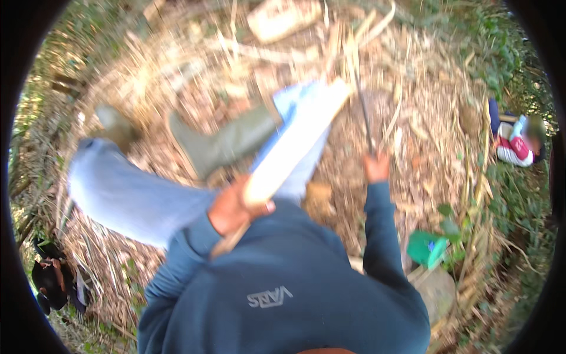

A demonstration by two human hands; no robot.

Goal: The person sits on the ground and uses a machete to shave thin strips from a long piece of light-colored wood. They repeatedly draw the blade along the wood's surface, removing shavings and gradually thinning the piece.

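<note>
**Pale wooden length point(298, 141) and slender dark tool point(364, 112), one to each hand**

Viewed from my remote station through the head camera, nearest the lens I see the wearer's dark blue sweatshirt point(330, 259). The left hand point(232, 205) is clamped around the pale wooden length near its lower end, with the thumb along the right side. From this grip the wood slants up and to the right, across one leg of the blue jeans point(130, 192); motion blur softens its surface. The right hand point(377, 167), set apart at the end of an outstretched arm, has its fingers closed around the near end of the slender dark tool, which points away from the body. The wood's upper end appears near the tool's shaft; I cannot tell whether the two touch.

Beside the right forearm I note a green container point(421, 245). Beyond the jeans lie two olive boots point(239, 140), toes to the left, over dry litter point(415, 133) of leaves and stems. Farther out rests a pale wooden block point(283, 20). At the right margin, against greenery point(501, 47), I observe another person point(513, 150) in red and white.
</note>
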